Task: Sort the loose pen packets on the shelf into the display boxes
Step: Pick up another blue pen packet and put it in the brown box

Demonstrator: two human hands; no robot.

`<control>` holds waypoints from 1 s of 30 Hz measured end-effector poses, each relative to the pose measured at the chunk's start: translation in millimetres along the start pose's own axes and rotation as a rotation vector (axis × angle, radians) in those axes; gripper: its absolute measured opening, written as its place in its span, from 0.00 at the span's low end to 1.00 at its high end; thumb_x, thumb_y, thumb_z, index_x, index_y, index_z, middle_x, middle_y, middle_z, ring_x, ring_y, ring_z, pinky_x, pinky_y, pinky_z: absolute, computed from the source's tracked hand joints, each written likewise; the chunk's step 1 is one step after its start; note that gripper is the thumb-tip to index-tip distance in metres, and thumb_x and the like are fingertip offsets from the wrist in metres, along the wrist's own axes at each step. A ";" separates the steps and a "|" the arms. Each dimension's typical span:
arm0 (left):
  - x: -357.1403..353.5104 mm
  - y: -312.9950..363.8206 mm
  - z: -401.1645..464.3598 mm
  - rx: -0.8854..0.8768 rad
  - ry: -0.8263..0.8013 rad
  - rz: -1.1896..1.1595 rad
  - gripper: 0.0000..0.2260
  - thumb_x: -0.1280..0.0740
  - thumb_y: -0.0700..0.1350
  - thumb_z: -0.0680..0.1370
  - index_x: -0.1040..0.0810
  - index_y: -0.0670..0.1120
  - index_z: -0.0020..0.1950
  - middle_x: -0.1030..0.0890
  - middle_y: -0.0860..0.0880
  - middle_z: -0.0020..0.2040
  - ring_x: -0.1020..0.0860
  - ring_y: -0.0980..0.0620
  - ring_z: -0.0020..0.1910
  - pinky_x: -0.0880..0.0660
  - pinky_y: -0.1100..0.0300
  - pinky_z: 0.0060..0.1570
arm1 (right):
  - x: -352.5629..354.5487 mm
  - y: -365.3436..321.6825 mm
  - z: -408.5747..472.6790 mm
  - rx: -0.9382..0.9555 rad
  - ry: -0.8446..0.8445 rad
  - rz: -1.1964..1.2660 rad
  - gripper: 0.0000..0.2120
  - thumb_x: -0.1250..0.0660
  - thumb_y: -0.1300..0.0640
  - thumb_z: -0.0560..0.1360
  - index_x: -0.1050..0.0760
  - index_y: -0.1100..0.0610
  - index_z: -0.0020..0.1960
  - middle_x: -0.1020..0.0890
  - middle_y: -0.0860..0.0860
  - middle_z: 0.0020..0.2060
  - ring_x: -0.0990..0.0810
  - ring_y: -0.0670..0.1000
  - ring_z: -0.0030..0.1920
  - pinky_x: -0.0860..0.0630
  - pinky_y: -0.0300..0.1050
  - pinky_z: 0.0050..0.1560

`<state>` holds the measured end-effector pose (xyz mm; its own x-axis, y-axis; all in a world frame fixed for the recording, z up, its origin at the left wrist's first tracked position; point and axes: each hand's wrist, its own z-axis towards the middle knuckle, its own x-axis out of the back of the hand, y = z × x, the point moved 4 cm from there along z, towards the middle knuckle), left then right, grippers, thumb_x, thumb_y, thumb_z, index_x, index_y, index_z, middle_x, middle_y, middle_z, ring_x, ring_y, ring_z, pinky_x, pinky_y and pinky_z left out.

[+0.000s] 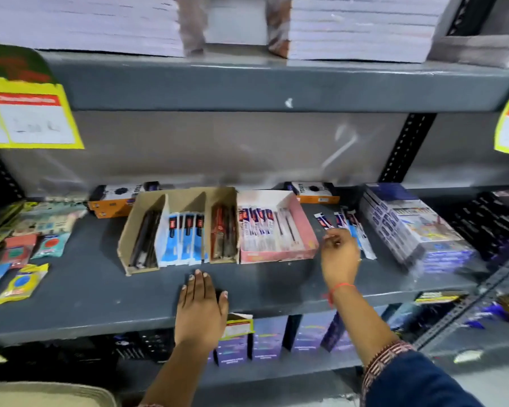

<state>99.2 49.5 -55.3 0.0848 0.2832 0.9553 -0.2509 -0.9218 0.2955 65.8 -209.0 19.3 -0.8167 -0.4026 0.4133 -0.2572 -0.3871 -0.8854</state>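
A brown cardboard display box (pixel 135 233) with three compartments stands mid-shelf, holding dark pens, blue packets and red pens. Beside it a pink display box (pixel 304 227) holds white-and-blue pen packets. Several loose pen packets (pixel 356 227) lie on the grey shelf (pixel 86 289) right of the pink box. My right hand (pixel 340 257) hovers over their near ends, fingers curled; whether it touches one I cannot tell. My left hand (pixel 202 301) rests flat on the shelf's front part, fingers apart, holding nothing.
Stacked blue-and-white boxes (pixel 415 230) stand right of the loose packets. Orange-and-black boxes (pixel 112 198) sit at the back. Colourful small packets (pixel 27 245) cover the shelf's left end. Yellow price tags (pixel 30 116) hang from the upper shelf. Purple boxes (pixel 268 339) fill the lower shelf.
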 end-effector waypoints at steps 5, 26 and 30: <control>-10.9 60.9 3.0 -0.032 0.003 0.052 0.32 0.59 0.59 0.78 0.52 0.36 0.74 0.50 0.38 0.76 0.51 0.42 0.75 0.57 0.52 0.73 | 31.5 38.5 62.8 0.002 -0.105 -0.392 0.15 0.43 0.68 0.72 0.19 0.61 0.50 0.18 0.68 0.50 0.20 0.67 0.51 0.25 0.54 0.52; -19.1 74.9 8.9 0.005 -0.016 0.158 0.44 0.73 0.63 0.64 0.58 0.41 0.75 0.52 0.42 0.77 0.54 0.46 0.75 0.59 0.55 0.72 | 5.7 56.1 119.1 -0.097 -0.371 -0.652 0.18 0.42 0.60 0.75 0.28 0.66 0.63 0.24 0.65 0.61 0.26 0.64 0.62 0.26 0.57 0.62; -19.0 74.6 10.3 0.021 -0.039 0.152 0.42 0.70 0.64 0.67 0.59 0.41 0.75 0.54 0.42 0.77 0.55 0.46 0.75 0.59 0.54 0.72 | -2.2 59.7 129.4 -0.226 -0.439 -0.513 0.20 0.41 0.64 0.75 0.32 0.67 0.66 0.24 0.65 0.62 0.24 0.66 0.60 0.23 0.57 0.56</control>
<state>88.9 -27.4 -51.5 0.0850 0.1300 0.9879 -0.2434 -0.9587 0.1472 119.1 -338.6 -6.9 -0.2932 -0.5308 0.7952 -0.6929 -0.4551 -0.5593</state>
